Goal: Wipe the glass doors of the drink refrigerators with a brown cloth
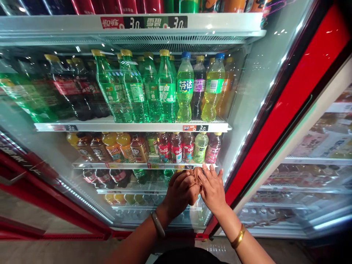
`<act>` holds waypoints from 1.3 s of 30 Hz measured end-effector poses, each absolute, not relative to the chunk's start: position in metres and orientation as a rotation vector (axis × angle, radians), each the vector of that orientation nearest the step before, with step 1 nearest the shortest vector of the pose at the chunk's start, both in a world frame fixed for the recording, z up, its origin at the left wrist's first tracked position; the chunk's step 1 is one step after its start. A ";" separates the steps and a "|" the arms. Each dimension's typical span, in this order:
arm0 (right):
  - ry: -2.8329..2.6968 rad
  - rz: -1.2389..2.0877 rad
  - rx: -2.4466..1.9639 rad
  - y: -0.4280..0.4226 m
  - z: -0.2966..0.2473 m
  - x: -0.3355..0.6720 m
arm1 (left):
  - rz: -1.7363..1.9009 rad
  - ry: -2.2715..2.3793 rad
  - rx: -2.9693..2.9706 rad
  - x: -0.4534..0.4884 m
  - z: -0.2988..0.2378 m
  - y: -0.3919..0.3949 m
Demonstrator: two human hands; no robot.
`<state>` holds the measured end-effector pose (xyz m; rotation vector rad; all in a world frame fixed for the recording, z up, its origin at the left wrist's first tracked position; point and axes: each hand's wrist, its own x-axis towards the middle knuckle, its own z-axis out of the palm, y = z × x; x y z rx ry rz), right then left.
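My left hand (181, 189) is closed with curled fingers in front of the lower shelves of a drinks fridge. Whether anything is inside it I cannot make out. Beside it, my right hand (213, 189) has its fingers stretched out and spread, with its fingertips by the left knuckles. A brown, finger-like shape (195, 174) shows between the hands; I cannot tell whether it is a reflection or part of a hand. A grey bangle (157, 223) circles my left wrist and a gold bracelet (238, 236) my right. Behind the hands are small juice bottles (176, 148) on a shelf.
Green soda bottles (167, 88) and yellow-green soda bottles (184, 88) stand on the shelf (137, 126) above. Cans (129, 6) line the top shelf. A red fridge frame (297, 91) slants along the right; another stocked fridge (313, 161) lies beyond it.
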<state>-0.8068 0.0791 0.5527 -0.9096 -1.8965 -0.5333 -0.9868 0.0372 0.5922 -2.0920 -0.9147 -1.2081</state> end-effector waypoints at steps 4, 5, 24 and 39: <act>-1.870 -0.532 -0.912 0.076 0.568 -0.820 | -1.202 -0.961 -2.073 -1.001 0.611 0.039; -1.853 -0.537 -0.909 0.078 0.573 -0.825 | -1.219 -0.983 -2.052 -1.003 0.615 0.040; -1.845 -0.313 -0.778 0.042 0.511 -0.883 | -1.470 -1.139 -2.210 -1.014 0.580 0.023; -1.862 -0.492 -0.624 0.066 0.530 -0.932 | -1.022 -1.312 -2.069 -1.114 0.541 0.006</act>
